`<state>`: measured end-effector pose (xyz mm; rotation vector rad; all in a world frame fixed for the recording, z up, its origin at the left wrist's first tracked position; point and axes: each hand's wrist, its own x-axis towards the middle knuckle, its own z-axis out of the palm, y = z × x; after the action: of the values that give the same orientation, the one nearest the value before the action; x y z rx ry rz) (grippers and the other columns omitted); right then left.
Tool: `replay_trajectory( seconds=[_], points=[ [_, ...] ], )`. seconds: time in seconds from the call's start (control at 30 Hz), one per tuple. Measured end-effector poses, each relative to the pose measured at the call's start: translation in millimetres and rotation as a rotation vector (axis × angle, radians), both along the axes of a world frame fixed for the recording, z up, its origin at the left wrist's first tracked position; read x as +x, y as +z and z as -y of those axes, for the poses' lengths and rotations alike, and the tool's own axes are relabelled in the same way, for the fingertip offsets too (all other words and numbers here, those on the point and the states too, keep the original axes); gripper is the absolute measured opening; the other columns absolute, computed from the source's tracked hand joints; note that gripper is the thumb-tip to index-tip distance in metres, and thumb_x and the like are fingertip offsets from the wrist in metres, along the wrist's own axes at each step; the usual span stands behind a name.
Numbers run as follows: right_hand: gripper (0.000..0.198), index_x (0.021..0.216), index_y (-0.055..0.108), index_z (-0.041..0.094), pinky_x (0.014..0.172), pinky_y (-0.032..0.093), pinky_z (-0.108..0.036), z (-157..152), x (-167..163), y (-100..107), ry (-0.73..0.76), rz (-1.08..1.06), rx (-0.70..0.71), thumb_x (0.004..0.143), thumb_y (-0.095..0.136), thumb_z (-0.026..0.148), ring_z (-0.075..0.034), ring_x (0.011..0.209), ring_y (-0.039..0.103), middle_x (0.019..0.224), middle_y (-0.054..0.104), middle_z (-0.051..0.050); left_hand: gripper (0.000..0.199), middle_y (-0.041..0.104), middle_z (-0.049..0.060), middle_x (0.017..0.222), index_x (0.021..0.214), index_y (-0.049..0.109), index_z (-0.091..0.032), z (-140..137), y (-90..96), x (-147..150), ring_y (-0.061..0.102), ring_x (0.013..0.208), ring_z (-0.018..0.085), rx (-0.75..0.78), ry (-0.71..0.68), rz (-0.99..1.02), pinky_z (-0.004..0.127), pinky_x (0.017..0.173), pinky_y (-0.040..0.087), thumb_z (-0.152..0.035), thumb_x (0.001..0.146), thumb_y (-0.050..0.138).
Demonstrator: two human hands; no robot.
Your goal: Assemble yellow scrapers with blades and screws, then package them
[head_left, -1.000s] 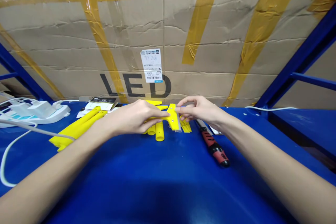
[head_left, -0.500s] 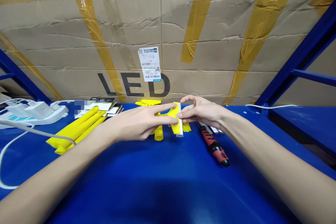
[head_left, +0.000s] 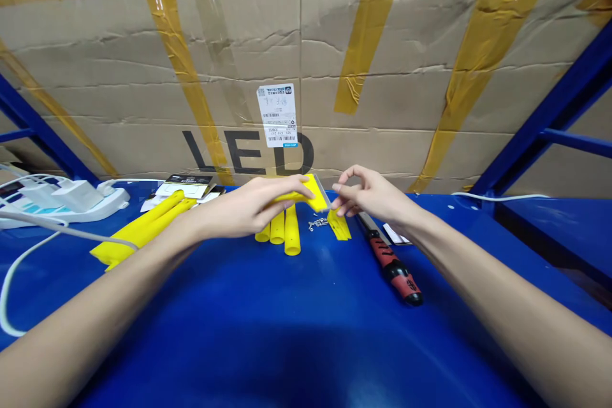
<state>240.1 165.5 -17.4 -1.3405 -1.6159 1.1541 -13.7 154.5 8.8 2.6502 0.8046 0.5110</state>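
Observation:
My left hand (head_left: 246,207) is closed around a yellow scraper (head_left: 316,194), with its flat head pointing right and tilted. A pale, clear-looking strip runs along the head's right edge. Just beyond that edge is my right hand (head_left: 375,194), fingers curled and thumb close to the index finger; whether something small is pinched there is hidden. Beneath the hands lie several yellow tubes (head_left: 292,236), a scatter of small screws (head_left: 317,224) and thin yellow pieces (head_left: 340,225). A screwdriver with a red and black handle (head_left: 394,271) rests below my right wrist.
Long yellow handles (head_left: 138,226) lie at left beside printed cards (head_left: 184,188). A white power strip (head_left: 105,204) with cables sits at far left. Behind the blue table (head_left: 287,312) stands a large taped cardboard box (head_left: 268,44); blue frame posts (head_left: 535,108) flank it.
The scraper has tilted and risen slightly in my left hand, uncovering the screws and tubes. My right thumb has come off its edge strip, and the right fingers have curled in.

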Motion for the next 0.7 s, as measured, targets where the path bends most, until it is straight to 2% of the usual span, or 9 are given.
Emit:
replay_trajectory(
  seconds=[0.07, 0.13, 0.17, 0.23, 0.33, 0.5, 0.7],
  points=[
    [0.018, 0.088, 0.051, 0.021, 0.062, 0.051, -0.026, -1.6, 0.7, -6.0, 0.09, 0.236, 0.211, 0.086, 0.067, 0.014, -0.016, 0.069, 0.069, 0.075, 0.073, -0.003, 0.032, 0.066, 0.01, 0.118, 0.132, 0.053, -0.024, -4.6, 0.5, -4.6, 0.064, 0.098, 0.021, -0.315, 0.049, 0.197, 0.032, 0.085, 0.05, -0.03, 0.101, 0.048],
    [0.02, 0.081, 0.052, 0.02, 0.064, 0.048, -0.026, -1.5, -0.4, -11.2, 0.236, 0.42, 0.371, 0.079, 0.068, 0.008, -0.016, 0.07, 0.067, 0.076, 0.072, -0.001, 0.04, 0.065, 0.004, 0.092, 0.138, 0.043, -0.025, -8.9, -0.5, -9.0, 0.059, 0.074, 0.014, -0.671, 0.035, 0.415, 0.027, 0.071, 0.048, -0.03, 0.1, 0.052],
    [0.019, 0.079, 0.053, 0.02, 0.065, 0.046, -0.026, -0.9, -1.8, -13.4, 0.302, 0.486, 0.434, 0.078, 0.067, 0.007, -0.015, 0.07, 0.066, 0.076, 0.071, 0.0, 0.044, 0.062, 0.003, 0.085, 0.14, 0.039, -0.025, -11.0, -1.8, -11.0, 0.056, 0.068, 0.013, -0.818, 0.015, 0.508, 0.025, 0.068, 0.047, -0.028, 0.099, 0.053],
    [0.015, 0.08, 0.054, 0.019, 0.066, 0.042, -0.027, 1.0, -5.9, -17.2, 0.383, 0.602, 0.556, 0.08, 0.063, 0.007, -0.015, 0.072, 0.062, 0.078, 0.068, 0.0, 0.046, 0.059, 0.002, 0.079, 0.14, 0.039, -0.025, -15.5, -5.8, -14.5, 0.053, 0.065, 0.011, -1.006, 0.003, 0.641, 0.023, 0.064, 0.045, -0.024, 0.097, 0.055],
    [0.011, 0.087, 0.057, 0.019, 0.067, 0.038, -0.027, 4.2, -12.4, -22.5, 0.405, 0.735, 0.673, 0.084, 0.058, 0.009, -0.016, 0.076, 0.058, 0.084, 0.063, -0.003, 0.04, 0.06, 0.005, 0.085, 0.132, 0.047, -0.022, -22.2, -13.6, -18.0, 0.055, 0.068, 0.011, -1.136, 0.038, 0.736, 0.021, 0.06, 0.044, -0.018, 0.094, 0.059],
    [0.011, 0.093, 0.059, 0.02, 0.068, 0.035, -0.027, 7.1, -16.6, -30.5, 0.426, 0.843, 0.651, 0.09, 0.054, 0.012, -0.017, 0.077, 0.056, 0.088, 0.059, -0.005, 0.038, 0.062, 0.009, 0.094, 0.126, 0.051, -0.019, -28.3, -20.8, -20.5, 0.058, 0.069, 0.011, -1.214, 0.1, 0.819, 0.02, 0.057, 0.045, -0.011, 0.091, 0.061],
    [0.008, 0.09, 0.057, 0.02, 0.068, 0.034, -0.027, 6.1, -17.6, -34.8, 0.398, 0.819, 0.67, 0.091, 0.053, 0.013, -0.016, 0.076, 0.054, 0.087, 0.057, -0.004, 0.033, 0.061, 0.004, 0.078, 0.125, 0.049, -0.022, -26.8, -18.8, -20.9, 0.056, 0.064, 0.011, -1.225, 0.073, 0.739, 0.02, 0.06, 0.046, -0.015, 0.094, 0.058]
  ],
)
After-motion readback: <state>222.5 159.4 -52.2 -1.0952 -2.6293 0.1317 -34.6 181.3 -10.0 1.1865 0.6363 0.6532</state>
